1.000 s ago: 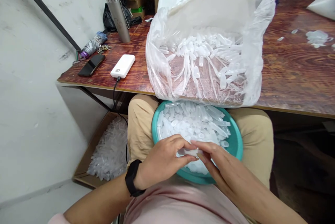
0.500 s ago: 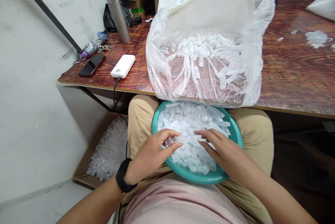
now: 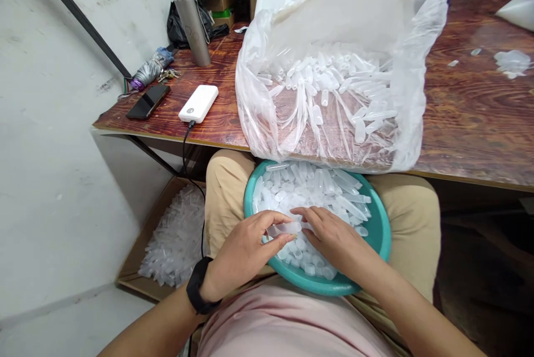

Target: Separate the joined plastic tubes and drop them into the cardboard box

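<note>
A teal basin (image 3: 380,234) rests on my lap, heaped with small translucent plastic pieces (image 3: 308,182), some long and flat, others short and tube-like. My left hand (image 3: 250,237) is over the heap, thumb and fingers closed around a translucent plastic piece (image 3: 293,227). Close beside it, my right hand (image 3: 334,234) has its thumb and index finger parted near the right end of that piece. Whether the right fingertips touch it I cannot tell.
Behind the basin, an opened clear plastic bag (image 3: 411,95) with similar pieces lies on the wooden table (image 3: 471,123). A power bank (image 3: 199,103) with a cable, a phone (image 3: 148,101) and a flask (image 3: 189,18) are at left. A cardboard box (image 3: 144,257) of pieces stands on the floor.
My right hand has moved left, closing the gap to my left hand and the piece it holds. The left hand has shifted slightly right; the view has also moved a little.
</note>
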`<state>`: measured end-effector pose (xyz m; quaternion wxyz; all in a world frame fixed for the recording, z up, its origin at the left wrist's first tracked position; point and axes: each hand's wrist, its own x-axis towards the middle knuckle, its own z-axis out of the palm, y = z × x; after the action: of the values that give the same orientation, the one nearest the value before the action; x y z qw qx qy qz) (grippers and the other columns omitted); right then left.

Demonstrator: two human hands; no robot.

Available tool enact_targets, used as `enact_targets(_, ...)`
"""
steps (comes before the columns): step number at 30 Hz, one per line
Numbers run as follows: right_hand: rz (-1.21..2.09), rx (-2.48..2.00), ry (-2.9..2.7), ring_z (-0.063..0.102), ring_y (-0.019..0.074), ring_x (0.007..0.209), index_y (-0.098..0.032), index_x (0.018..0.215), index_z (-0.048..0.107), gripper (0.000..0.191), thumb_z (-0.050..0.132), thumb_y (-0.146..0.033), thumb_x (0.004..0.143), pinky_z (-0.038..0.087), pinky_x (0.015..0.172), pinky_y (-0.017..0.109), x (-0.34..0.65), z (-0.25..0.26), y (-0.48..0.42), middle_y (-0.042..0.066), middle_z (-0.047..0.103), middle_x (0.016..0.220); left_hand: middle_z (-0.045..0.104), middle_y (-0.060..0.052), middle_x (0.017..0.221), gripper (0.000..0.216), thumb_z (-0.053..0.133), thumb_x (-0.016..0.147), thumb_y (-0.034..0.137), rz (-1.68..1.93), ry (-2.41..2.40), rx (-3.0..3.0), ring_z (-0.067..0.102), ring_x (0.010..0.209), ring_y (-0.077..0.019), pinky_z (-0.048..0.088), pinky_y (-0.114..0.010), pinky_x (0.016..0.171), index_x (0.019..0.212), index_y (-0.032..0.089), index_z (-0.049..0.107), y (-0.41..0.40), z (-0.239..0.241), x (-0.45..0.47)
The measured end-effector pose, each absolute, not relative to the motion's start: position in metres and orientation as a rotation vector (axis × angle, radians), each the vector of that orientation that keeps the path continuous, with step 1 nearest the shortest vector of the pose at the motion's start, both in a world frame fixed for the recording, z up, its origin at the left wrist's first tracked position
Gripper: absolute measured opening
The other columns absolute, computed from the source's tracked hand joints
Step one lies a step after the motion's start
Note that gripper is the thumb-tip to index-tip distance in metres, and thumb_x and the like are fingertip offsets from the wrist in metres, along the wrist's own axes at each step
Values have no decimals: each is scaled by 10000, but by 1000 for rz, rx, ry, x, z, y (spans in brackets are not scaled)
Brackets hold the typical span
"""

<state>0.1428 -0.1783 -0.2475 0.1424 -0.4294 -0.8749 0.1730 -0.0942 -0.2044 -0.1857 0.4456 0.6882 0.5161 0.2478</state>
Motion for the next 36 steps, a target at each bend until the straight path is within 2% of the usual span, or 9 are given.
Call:
enact_targets(5,547,-1290,-2413,690,327,944,-191,1298,614,412,502,-81,916,588,807,522,142,-246,-179,118,700,1018,741,14,1153,232,653,988,382,615,1276,1684,662,991,-156,481,-267,941,1171,243,684,-205,-186,-92)
enact_targets(8,589,-1338,-2282,694,255,854,-187,1295,602,325,493,-189,990,612,747,437,144,-235,-182,97,653,995,739,23,1182,239,661,986,379,631,1230,1669,665,1015,-149,476,-256,925,1191,257,685,-205,-186,-91)
enact_targets(12,1078,-1280,-1827,694,159,816,-240,1170,686,259,536,-397,1030,623,731,306,150,-207,-193,56,583,1041,754,28,1150,258,682,970,398,631,1175,1612,663,961,-139,479,-244,859,1189,264,704,-203,-185,-88)
enact_targets(15,1473,-1212,-1466,678,146,801,-258,1111,747,286,629,-483,979,612,728,283,153,-194,-204,43,583,1031,763,17,1110,272,710,947,390,617,1198,1560,649,916,-142,478,-248,810,1182,253,721,-202,-183,-85)
enact_targets(18,1582,-1231,-1251,613,121,735,-261,1061,778,320,757,-521,876,589,670,259,151,-193,-214,33,600,1017,769,18,1040,263,740,922,383,631,1195,1534,631,839,-136,473,-247,758,1152,256,748,-204,-181,-83)
enact_targets(22,1448,-1324,-1235,594,128,725,-270,1064,779,307,802,-485,846,576,661,237,144,-196,-221,19,635,894,774,24,1071,242,747,919,371,674,1106,1551,641,861,-133,470,-239,753,1146,290,766,-206,-181,-82)
enact_targets(28,1242,-1233,-1600,699,156,887,-345,1221,735,257,619,-412,1001,630,785,274,146,-189,-230,61,627,1148,782,30,1043,241,758,903,337,600,1190,1515,634,798,-121,480,-237,739,1134,268,760,-205,-181,-83)
enact_targets(32,866,-1193,-1971,710,164,1045,-414,1371,632,376,576,-268,1029,615,894,260,149,-188,-236,39,681,1160,792,31,1088,217,769,893,346,592,1204,1523,678,865,-131,493,-238,765,1089,253,765,-205,-180,-84)
enact_targets(36,646,-1189,-2005,724,173,1036,-384,1313,663,321,588,-277,1020,620,901,264,148,-188,-236,41,689,1117,801,26,1102,207,780,888,332,590,1190,1515,711,909,-144,507,-239,780,1072,238,768,-207,-174,-85)
